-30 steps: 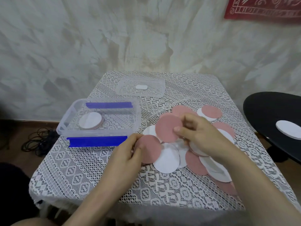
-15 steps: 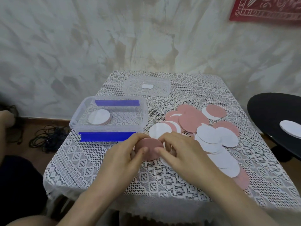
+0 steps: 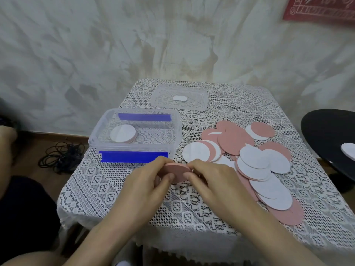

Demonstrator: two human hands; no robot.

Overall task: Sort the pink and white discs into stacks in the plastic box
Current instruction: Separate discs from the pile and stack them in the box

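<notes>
My left hand (image 3: 148,187) and my right hand (image 3: 209,181) together hold a small stack of pink discs (image 3: 177,169) just above the lace cloth, in front of the plastic box (image 3: 134,154). Each hand pinches one side of the stack with thumb and fingers. The clear box with blue clips stands at the left and contains one short stack topped by a white disc (image 3: 123,133). A loose spread of pink and white discs (image 3: 255,160) lies on the cloth to the right of my hands.
The box's clear lid (image 3: 197,96) lies at the back of the table (image 3: 115,189). A black round table (image 3: 326,135) with a white disc (image 3: 348,151) stands at the right. Black cables (image 3: 61,156) lie on the floor at the left.
My right hand brought a pink disc from over the pile to the one in my left hand. Both hands now hold the pink discs together, nearer the table's front.
</notes>
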